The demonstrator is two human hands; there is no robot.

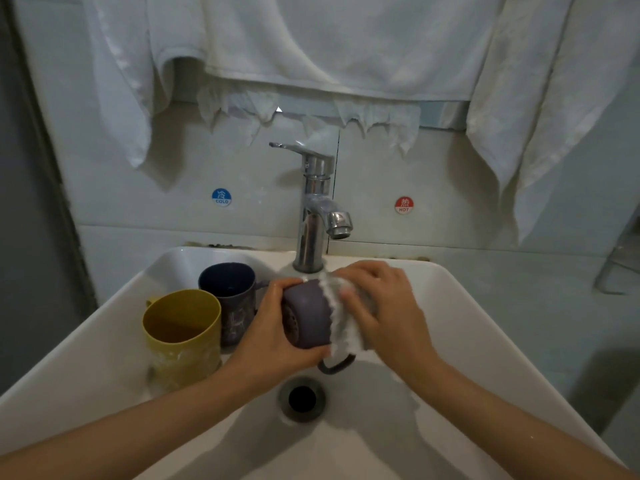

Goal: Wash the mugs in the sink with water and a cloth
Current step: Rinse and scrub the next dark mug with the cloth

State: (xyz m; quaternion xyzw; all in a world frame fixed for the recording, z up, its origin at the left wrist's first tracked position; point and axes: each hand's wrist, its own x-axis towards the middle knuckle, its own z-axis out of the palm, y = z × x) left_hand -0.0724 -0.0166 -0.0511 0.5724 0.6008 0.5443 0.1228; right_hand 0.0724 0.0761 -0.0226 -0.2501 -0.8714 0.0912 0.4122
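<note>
In the middle of the frame, the left hand (273, 327) grips the bottom end of a grey-purple plastic mug (306, 313). The mug lies on its side, held up over the white sink (467, 341), with its handle pointing down. The right hand (384, 306) curls round a white wet cloth (343, 323) and presses it on the mug. To the left, a yellow plastic mug (183, 334) and a dark purple mug (232, 296) stand upright in the sink, touching. A shiny metal tap (313, 216) stands behind the hands. The round dark drain (302, 398) is below them. White towels (311, 46) hang along the top.
</note>
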